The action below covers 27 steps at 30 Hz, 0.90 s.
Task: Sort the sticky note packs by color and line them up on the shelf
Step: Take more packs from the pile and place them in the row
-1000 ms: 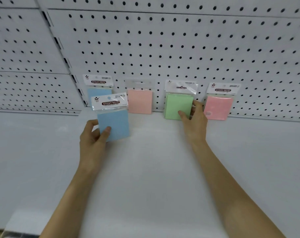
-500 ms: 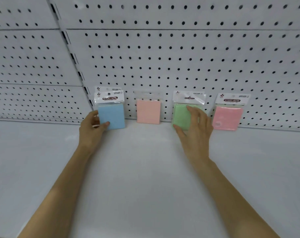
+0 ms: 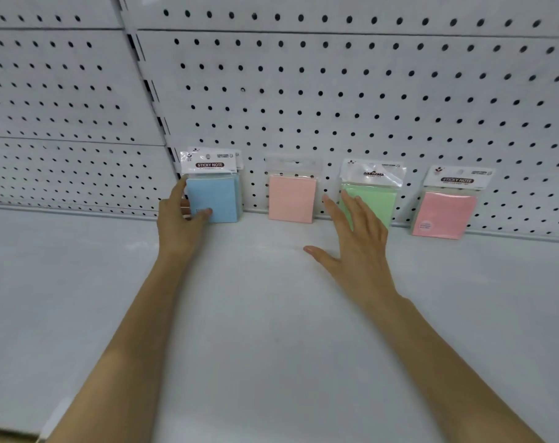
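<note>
Several sticky note packs lean upright against the pegboard at the back of the white shelf point(image 3: 271, 314). At the left, a blue pack point(image 3: 215, 196) stands in front of a second blue pack, only its right edge showing. My left hand point(image 3: 183, 225) grips the front blue pack, thumb on its face. To the right stand a pale pink pack point(image 3: 291, 198), a green pack point(image 3: 375, 199) and a darker pink pack point(image 3: 444, 214). My right hand point(image 3: 354, 241) hovers open, fingers spread, in front of the green pack's left part, holding nothing.
A white pegboard wall point(image 3: 335, 100) rises behind the packs, with a slotted upright post point(image 3: 150, 91) at the left. The shelf's front edge point(image 3: 12, 430) shows at the bottom left.
My left hand carried the blue pack back and stood it against the other blue pack. My right hand let go of the green pack and drew back, fingers spread.
</note>
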Tool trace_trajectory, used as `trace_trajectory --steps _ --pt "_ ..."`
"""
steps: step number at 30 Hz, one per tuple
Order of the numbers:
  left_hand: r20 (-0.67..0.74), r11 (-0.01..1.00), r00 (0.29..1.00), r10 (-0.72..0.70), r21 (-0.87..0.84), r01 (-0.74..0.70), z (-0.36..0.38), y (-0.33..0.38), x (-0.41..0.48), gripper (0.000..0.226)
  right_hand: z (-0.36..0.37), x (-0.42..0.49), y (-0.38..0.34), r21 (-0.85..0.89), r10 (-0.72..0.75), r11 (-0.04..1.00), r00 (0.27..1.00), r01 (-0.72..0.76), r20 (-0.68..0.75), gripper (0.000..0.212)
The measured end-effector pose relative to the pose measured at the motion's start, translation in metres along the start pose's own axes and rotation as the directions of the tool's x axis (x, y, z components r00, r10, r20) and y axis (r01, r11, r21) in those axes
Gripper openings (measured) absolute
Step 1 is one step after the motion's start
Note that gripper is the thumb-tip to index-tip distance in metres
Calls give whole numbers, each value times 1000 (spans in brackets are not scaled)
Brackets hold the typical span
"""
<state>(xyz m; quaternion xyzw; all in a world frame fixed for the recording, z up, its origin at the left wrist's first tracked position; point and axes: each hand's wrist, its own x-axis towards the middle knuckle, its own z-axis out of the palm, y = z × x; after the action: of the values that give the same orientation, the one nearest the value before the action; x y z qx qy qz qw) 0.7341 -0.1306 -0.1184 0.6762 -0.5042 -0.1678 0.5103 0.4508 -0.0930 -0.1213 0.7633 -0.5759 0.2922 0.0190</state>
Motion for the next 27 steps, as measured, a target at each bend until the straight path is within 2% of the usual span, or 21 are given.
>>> trace_trajectory --steps 11,14,16,20,24,27 --pt "-59 994 998 -13 111 20 4 -4 -3 69 3 1 0 -34 -16 999 999 18 52 79" --pt "-71 976 994 82 209 -66 2 3 -13 70 1 1 3 -67 -13 998 997 18 75 78" --pt "-18 925 975 220 321 -202 -1 14 -27 70 -5 -2 6 -124 -37 991 997 45 71 77" --pt "200 749 859 471 423 -509 -5 51 -55 64 -36 -9 21 -137 -98 985 994 103 45 73" --pt "414 627 723 552 365 -688 10 114 -83 65 -90 -27 55 -182 -146 971 986 158 78 74" --pt "535 524 596 599 302 -797 41 161 -112 65 -138 -51 103 -283 -114 948 984 149 135 75"
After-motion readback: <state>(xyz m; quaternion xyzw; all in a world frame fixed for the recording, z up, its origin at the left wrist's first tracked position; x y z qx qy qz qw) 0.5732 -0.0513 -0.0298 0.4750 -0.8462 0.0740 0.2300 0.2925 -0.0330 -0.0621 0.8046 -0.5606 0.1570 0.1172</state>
